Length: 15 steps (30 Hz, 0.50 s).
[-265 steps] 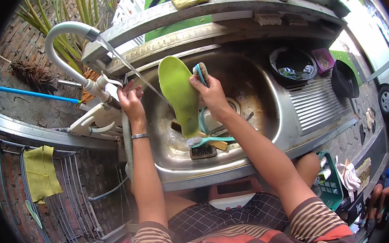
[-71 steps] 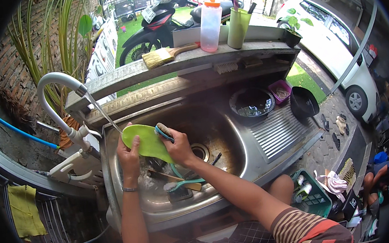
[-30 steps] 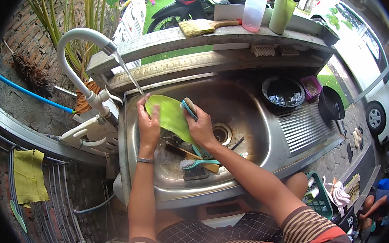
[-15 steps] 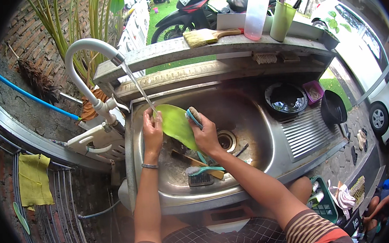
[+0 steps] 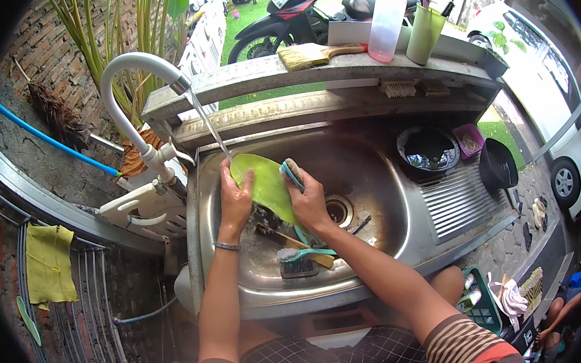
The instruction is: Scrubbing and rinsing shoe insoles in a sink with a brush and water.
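Note:
Over the steel sink (image 5: 380,195), my left hand (image 5: 235,203) grips the left edge of a lime-green, thin rounded piece (image 5: 267,183), its thumb lying across the face. Water (image 5: 212,127) from the white faucet (image 5: 148,64) runs onto the piece's upper left edge. My right hand (image 5: 311,204) is closed around a small teal-backed scrub brush (image 5: 292,173) at the piece's right edge. Whether those fingers also pinch the piece, I cannot tell. Below, in the sink, lie a teal-handled brush (image 5: 304,253), a dark brush (image 5: 299,269) and a wooden handle (image 5: 322,259).
Right of the basin, a black bowl (image 5: 428,149), a pink container (image 5: 469,139) and a black pan (image 5: 498,162) stand by the ridged drainboard (image 5: 461,199). The ledge behind holds a wide paintbrush (image 5: 318,54), a clear bottle (image 5: 387,24) and a green cup (image 5: 426,34).
My left thumb has moved onto the green piece's face from its edge. Water now falls off below the piece. The right hand stays nearly in place with the scrub brush.

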### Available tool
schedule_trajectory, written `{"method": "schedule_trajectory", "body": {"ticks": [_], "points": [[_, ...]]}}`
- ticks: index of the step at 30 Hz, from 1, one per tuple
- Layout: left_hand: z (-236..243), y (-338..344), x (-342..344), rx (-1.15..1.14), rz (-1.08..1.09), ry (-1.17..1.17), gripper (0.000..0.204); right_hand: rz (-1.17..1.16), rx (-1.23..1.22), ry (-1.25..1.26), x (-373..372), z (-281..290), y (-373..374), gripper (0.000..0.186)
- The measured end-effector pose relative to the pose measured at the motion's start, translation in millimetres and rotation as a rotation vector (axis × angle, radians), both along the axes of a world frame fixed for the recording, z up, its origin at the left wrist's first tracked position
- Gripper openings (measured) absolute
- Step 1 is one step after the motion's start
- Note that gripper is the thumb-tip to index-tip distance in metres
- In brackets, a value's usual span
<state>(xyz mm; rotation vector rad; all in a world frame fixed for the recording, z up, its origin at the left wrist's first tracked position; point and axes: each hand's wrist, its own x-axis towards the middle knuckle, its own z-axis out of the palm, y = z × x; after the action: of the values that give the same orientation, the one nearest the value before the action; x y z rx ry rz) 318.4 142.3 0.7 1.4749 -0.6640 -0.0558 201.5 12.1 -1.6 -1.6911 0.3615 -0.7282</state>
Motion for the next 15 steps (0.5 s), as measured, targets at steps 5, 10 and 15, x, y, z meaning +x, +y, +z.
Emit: {"method": "schedule_trajectory", "body": {"ticks": [5,10,15], "points": [[-20,5,21,-0.028,0.001,0.143,0.067,-0.010,-0.008,-0.059,5,-5,1,0.024],[-2,-5,8,-0.092,-0.106,0.111,0.058,-0.006,0.078,-0.065,8,-7,-3,0.019],[4,3,5,-0.216,-0.068,0.301,0.045,0.008,0.042,-0.072,9,-10,0,0.023]]}}
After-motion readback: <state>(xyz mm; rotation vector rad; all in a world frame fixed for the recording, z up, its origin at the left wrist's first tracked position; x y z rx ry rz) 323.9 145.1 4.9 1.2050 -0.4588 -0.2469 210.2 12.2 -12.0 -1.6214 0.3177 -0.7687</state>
